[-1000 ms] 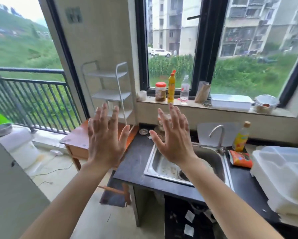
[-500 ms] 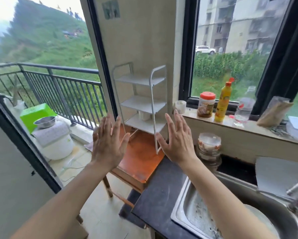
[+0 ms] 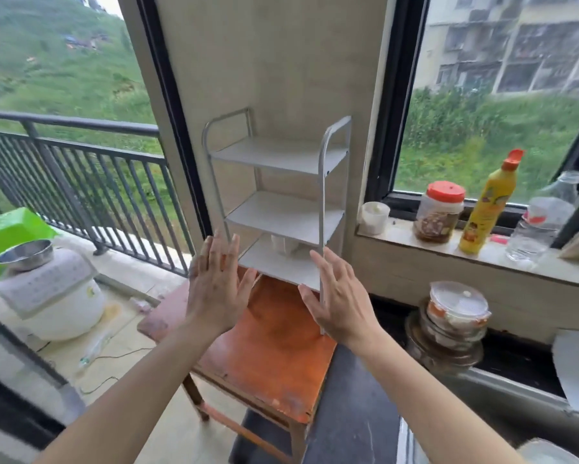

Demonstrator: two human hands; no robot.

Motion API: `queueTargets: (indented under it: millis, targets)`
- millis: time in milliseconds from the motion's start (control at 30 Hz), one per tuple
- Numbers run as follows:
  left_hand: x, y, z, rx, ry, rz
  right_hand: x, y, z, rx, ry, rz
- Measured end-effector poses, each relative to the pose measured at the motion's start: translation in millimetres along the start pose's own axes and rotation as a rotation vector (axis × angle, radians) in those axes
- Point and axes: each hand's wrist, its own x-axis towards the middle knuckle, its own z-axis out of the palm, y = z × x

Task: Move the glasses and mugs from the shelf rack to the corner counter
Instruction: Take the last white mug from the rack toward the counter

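Note:
A white three-tier shelf rack (image 3: 281, 209) stands on an orange wooden table (image 3: 271, 349) against the wall. Its top and middle shelves are bare. On the bottom shelf sits a white mug (image 3: 284, 244), partly hidden under the middle shelf. My left hand (image 3: 214, 286) and my right hand (image 3: 338, 299) are both raised in front of the rack's lower part, fingers straight and spread, holding nothing. The dark corner counter (image 3: 355, 396) lies at lower right beside the table.
A white cup (image 3: 375, 217), a red-lidded jar (image 3: 439, 212), a yellow bottle (image 3: 489, 202) and a clear bottle (image 3: 542, 226) line the window sill. Stacked lidded containers (image 3: 452, 326) stand on the counter. A rice cooker (image 3: 47, 293) with a steel bowl sits on the balcony floor.
The view has swung left and closer to the rack, away from the sink. Both hands stay raised and spread, now level with the bottom shelf.

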Motion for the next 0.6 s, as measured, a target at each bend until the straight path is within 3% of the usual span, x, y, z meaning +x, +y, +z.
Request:
queueTargets:
  millis: [333, 467, 600]
  targets:
    - [131, -100, 91, -0.031, -0.187, 0.302, 99, -32, 107, -0.034, -0.139, 0.399]
    - [159, -112, 119, -0.047, -0.231, 0.353, 132, -28, 135, 0.113, -0.115, 0.594]
    - [167, -116, 138, -0.117, -0.144, 0.36, 161, -22, 167, 0.296, -0.05, 0.759]
